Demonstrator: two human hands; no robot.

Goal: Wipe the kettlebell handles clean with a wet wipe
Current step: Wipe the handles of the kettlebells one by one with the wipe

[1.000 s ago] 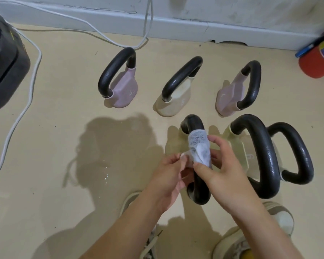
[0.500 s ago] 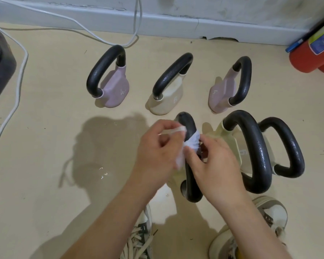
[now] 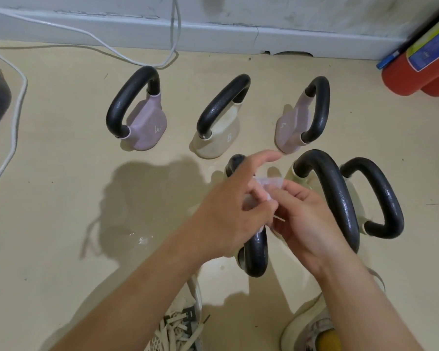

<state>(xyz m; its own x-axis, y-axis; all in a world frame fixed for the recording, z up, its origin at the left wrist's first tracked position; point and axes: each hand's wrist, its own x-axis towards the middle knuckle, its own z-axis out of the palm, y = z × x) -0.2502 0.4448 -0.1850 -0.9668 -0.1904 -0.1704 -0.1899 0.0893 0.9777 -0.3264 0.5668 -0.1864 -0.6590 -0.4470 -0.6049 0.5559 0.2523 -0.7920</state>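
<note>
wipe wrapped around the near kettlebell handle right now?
No. The wet wipe is bunched between the left hand and right hand, above the near handle, not wrapped around it.

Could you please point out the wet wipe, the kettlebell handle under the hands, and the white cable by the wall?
wet wipe [image 3: 266, 184], head view, crumpled part showing between the hands.
kettlebell handle [image 3: 257, 252], head view, lower black bar below the hands.
white cable [image 3: 174, 34], head view, stretch hanging down the wall.
</note>
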